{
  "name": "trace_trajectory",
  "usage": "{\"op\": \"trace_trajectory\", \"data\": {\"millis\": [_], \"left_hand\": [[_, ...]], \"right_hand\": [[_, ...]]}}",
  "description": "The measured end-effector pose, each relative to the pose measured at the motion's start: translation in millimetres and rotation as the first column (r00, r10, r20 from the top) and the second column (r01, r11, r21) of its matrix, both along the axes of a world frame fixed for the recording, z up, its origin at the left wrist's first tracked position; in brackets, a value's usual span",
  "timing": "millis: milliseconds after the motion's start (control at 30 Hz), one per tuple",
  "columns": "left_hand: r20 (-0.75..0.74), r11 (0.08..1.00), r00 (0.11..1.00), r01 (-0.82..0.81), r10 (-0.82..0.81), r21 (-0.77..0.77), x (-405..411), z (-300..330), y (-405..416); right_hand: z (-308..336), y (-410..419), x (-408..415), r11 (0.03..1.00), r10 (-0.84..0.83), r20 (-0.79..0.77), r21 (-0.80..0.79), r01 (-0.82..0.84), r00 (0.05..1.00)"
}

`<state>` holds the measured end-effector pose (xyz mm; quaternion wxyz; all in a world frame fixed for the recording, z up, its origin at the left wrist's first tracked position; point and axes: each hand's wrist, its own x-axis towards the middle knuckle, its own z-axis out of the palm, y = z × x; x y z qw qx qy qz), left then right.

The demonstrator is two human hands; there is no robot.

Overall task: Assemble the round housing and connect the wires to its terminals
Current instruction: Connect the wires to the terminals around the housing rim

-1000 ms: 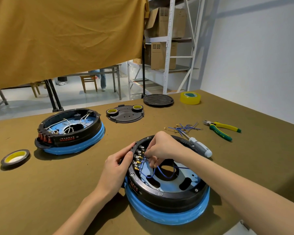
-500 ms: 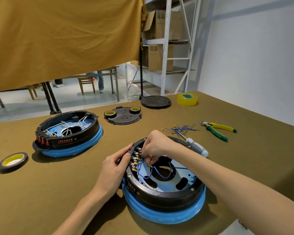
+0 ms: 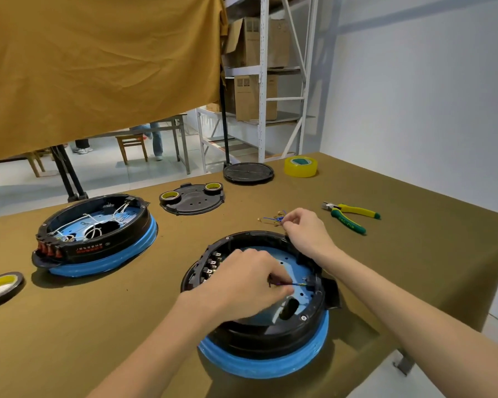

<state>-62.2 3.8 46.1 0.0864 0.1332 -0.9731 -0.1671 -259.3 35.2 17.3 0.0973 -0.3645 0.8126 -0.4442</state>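
Note:
The round housing [image 3: 266, 338], black with a blue base ring, sits on the table in front of me. A row of terminals [image 3: 213, 263] lines its inner left wall. My left hand [image 3: 246, 282] reaches over the housing's inside and pinches a short blue wire [image 3: 296, 283], whose far end lies at a fitting on the inner right wall. My right hand [image 3: 306, 232] is stretched past the far rim, fingertips pinching the bundle of loose blue wires [image 3: 273, 219] on the cloth.
A second housing [image 3: 98, 244] with white wires stands at the left. Behind lie a black cover plate [image 3: 194, 199] carrying two tape rolls, a round black lid [image 3: 247, 172] and yellow tape [image 3: 301, 166]. Green-yellow pliers [image 3: 352, 216] lie right; another tape roll [image 3: 0, 284] far left.
My right hand left the terminal row and moved out to the loose wire bundle. My left hand came off the housing's left rim and now holds a blue wire inside the housing.

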Motion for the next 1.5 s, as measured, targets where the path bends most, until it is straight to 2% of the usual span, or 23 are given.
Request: {"op": "trace_trajectory", "data": {"millis": [200,500,767,867,967,1033,1133,1233,1400,1500], "left_hand": [[-0.058,0.999,0.998,0.004,-0.007,-0.053,-19,-9,-3],[-0.162,1.000,0.986,0.026,-0.026,-0.002,-22,-20,0],[-0.113,0.998,0.994,-0.006,0.013,0.065,-15,-15,-3],[-0.188,0.997,0.980,-0.064,0.070,0.042,1,-12,-17],[-0.244,0.980,0.950,-0.183,0.197,0.080,22,-15,-39],[-0.225,0.967,0.942,-0.230,0.249,0.107,32,-19,-53],[-0.261,0.946,0.921,-0.231,0.288,0.227,38,-27,-62],[-0.298,0.924,0.900,-0.225,0.319,0.309,38,-35,-64],[-0.327,0.913,0.883,-0.221,0.336,0.343,35,-38,-69],[-0.335,0.914,0.884,-0.204,0.326,0.350,32,-37,-72]], "right_hand": [[-8,-2,-2,0.996,0.000,0.007,0.092,0.000,1.000],[-12,-6,-2,0.997,-0.005,0.014,0.071,0.004,1.000],[-12,-5,-6,0.999,-0.001,0.039,0.034,0.000,0.999],[-11,-1,-21,0.998,-0.065,0.003,0.003,0.065,0.998],[-16,3,-41,0.982,-0.112,-0.175,0.133,0.136,0.978],[-21,-3,-49,0.961,-0.029,-0.237,0.261,0.092,0.971],[-24,-16,-53,0.916,0.077,-0.274,0.400,0.041,0.959],[-25,-26,-57,0.909,0.044,-0.288,0.408,0.080,0.957],[-22,-34,-66,0.887,0.031,-0.268,0.451,0.097,0.963],[-17,-42,-71,0.913,0.053,-0.297,0.401,0.074,0.953]]}}
